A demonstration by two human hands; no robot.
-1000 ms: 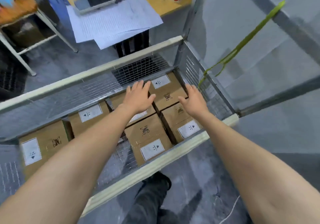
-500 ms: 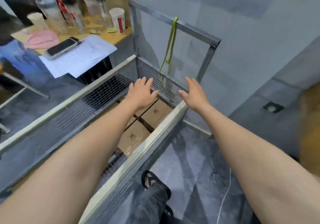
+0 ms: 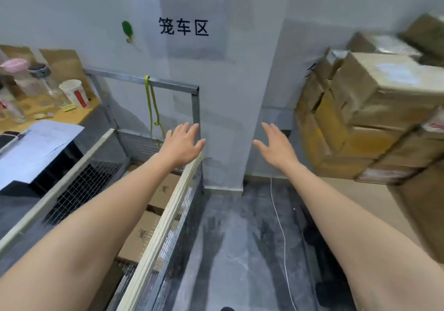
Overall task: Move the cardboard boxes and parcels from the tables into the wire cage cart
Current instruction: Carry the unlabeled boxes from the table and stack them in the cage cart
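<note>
Both hands empty and spread, left hand (image 3: pixel 182 142) above the wire cage cart (image 3: pixel 168 214) at eight o'clock, right hand (image 3: pixel 276 146) free, so reach for the blurry, probably taped cardboard boxes (image 3: pixel 374 109) at three o'clock and grip one low on both sides.

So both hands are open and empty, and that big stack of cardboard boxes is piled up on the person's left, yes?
Not quite. The head view shows the stack of cardboard boxes on the person's right; the wire cage cart stands on the left. The left hand and right hand are indeed open and empty.
</note>
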